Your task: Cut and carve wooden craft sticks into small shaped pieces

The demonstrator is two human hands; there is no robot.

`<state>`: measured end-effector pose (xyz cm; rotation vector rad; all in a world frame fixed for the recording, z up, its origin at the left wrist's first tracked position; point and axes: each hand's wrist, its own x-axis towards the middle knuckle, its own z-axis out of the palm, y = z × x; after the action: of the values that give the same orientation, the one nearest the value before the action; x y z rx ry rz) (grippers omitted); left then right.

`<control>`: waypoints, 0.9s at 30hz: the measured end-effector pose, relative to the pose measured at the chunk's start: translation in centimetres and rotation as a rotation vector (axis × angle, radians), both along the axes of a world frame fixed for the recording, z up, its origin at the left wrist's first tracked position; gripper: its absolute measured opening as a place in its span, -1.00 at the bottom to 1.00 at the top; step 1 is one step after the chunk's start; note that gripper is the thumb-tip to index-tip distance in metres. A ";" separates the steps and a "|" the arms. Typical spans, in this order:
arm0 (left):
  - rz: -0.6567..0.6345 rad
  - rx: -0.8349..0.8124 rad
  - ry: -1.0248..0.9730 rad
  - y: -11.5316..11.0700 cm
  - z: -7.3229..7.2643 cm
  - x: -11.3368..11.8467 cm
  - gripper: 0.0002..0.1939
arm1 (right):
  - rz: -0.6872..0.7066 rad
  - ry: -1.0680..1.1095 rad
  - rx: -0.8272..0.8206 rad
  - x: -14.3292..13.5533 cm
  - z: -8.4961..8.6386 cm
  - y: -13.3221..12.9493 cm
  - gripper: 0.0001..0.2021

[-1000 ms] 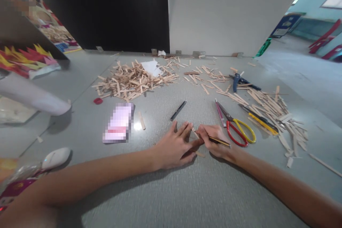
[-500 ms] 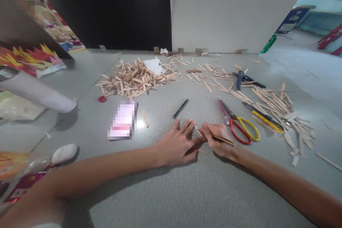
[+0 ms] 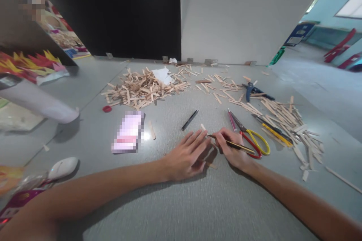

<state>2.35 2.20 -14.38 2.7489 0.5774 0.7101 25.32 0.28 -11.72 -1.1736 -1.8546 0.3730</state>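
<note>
My left hand (image 3: 188, 154) lies over the grey table with its fingers spread, fingertips at a short wooden stick (image 3: 203, 127). Part of that stick is hidden beneath the fingers. A pencil (image 3: 239, 146) is gripped in my right hand (image 3: 229, 148), its tip pointing left toward the stick. Another stick piece (image 3: 211, 165) rests just below my left fingers. A black pen (image 3: 189, 119) lies above my hands. Red-and-yellow-handled scissors (image 3: 263, 141) lie right behind my right hand, beside a pink slim tool (image 3: 231, 119).
Wooden pieces are heaped (image 3: 144, 88) at the back and scattered (image 3: 285, 116) to the right, near a yellow cutter (image 3: 277, 134) and blue clippers (image 3: 249, 91). A pink-screened phone (image 3: 128, 131), a white mouse (image 3: 63, 168) and a paper roll (image 3: 42, 98) are leftward. Upright panels (image 3: 226, 15) stand behind.
My left fingers have lifted slightly and moved apart from my right hand, showing more of the stick's far end. The pencil remains in my right hand. The view has shifted a little.
</note>
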 end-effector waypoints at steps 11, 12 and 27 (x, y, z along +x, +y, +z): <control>0.210 -1.186 -0.454 0.0 2.2 1.2 -0.13 | 0.373 -0.196 0.229 0.1 -0.3 -0.7 -0.75; 0.197 -1.229 -0.471 0.1 2.3 1.3 -0.09 | 0.384 -0.202 0.231 0.1 -0.3 -0.7 -0.76; 0.180 -0.947 -0.329 0.0 1.8 1.4 -0.46 | 0.276 0.083 -0.052 -0.1 0.5 -1.1 -0.57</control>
<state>3.76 2.19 -12.55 1.6890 0.8184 0.6685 25.22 -0.80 -11.23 -0.9216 -1.9467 0.6179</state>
